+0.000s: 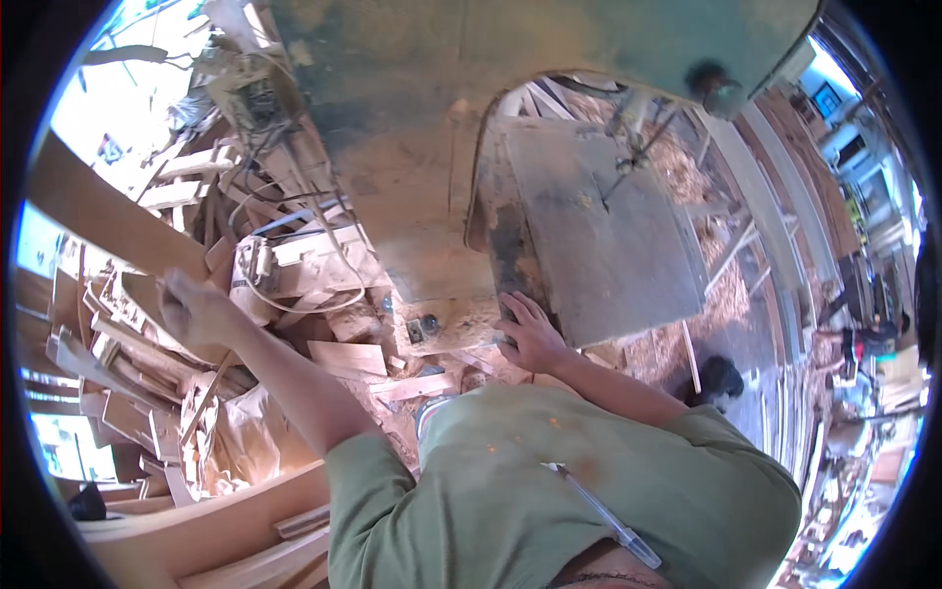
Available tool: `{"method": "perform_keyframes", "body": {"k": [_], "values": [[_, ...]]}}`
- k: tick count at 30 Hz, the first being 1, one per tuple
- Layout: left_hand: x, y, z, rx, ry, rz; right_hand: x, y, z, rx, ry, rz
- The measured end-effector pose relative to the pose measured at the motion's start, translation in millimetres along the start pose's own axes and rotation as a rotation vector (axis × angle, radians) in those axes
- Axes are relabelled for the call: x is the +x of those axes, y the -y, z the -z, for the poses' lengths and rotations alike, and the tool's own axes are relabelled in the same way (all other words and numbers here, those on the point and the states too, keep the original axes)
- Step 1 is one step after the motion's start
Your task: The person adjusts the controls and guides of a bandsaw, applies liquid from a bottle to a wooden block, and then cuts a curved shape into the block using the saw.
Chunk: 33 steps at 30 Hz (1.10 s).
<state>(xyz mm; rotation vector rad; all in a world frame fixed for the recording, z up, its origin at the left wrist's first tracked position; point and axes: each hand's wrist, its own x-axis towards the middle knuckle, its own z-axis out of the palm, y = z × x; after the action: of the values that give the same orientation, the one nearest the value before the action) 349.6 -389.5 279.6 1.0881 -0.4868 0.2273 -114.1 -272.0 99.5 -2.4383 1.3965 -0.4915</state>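
Long board (118, 211): L of frame, broad, tan, runs diag. down from upper L toward your L hand.
L hand (201, 312): L of frame, arm stretched out, near long board's lower end; blurred, so can't tell if fingers are clenched or grasping anything.
Wood pcs (128, 324): mid to lower L, jumbled around & below your L hand.
Brown sheet (260, 432): lower L, crumpled, amid wood pcs.
Rounded unit (253, 285): just R of your L hand, dusty.
Machine body (392, 128): top ctr, green w/ tan dust, curved cutout on its R.
R hand (535, 339): ctr of frame, fingers released, laid on dark strip (515, 255) along surface's L side.
Shirt (471, 481): your green one, lower ctr.
Pen (608, 520): lower ctr, clear, on your shirt.
Surface (613, 226): ctr R, flat, grey, dusty, next to your R hand.
Planks (770, 177): upper R, long, side by side.
Person (873, 339): far R, small, well apart from you.
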Motion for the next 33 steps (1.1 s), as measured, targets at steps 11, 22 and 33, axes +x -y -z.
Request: {"method": "perform_keyframes", "body": {"k": [11,22,33], "values": [[-251.8,223.4,184.5,1.073,0.669,0.674,-8.9,7.7,-4.7,-0.065,0.033,-0.056],[-459.7,376.4,194.2,0.904,1.124,0.623,10.7,16.4,0.3,-0.149,0.097,-0.001],[-499.9,386.5,202.3,0.932,0.859,0.225,6.1,18.0,-7.4,-0.027,0.082,-0.047]]}}
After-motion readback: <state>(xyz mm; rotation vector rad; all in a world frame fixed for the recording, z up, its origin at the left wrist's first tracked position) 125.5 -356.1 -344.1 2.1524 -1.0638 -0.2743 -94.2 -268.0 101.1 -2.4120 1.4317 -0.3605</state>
